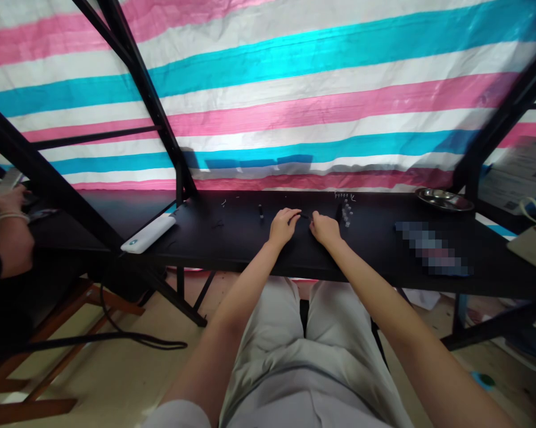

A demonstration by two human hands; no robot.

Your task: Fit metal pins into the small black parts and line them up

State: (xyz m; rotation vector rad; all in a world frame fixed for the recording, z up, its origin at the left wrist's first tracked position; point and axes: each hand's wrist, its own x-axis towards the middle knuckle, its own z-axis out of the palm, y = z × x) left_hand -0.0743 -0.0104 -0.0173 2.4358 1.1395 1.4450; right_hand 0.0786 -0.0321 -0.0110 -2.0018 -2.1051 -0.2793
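Over the black table (pixel 245 244) my two hands are close together, a small gap between them. My left hand (pixel 284 226) pinches a small thin dark piece (pixel 303 216) that points toward the right hand. Its exact kind is too small to tell. My right hand (pixel 325 228) is closed, with fingertips by the piece's far end; what they hold is hidden. Just beyond the right hand stand a dark upright object (pixel 339 213) and several small clear pieces (pixel 347 214). Left of my hands is a small dark cylinder with a pale end (pixel 261 211).
A shiny metal dish (pixel 444 200) sits at the back right, with a blurred flat packet (pixel 432 249) nearer. At the left, a white elongated device (pixel 149 233) lies by the black frame post (pixel 147 101). Another person's hand (pixel 7 199) is at far left. A striped sheet hangs behind.
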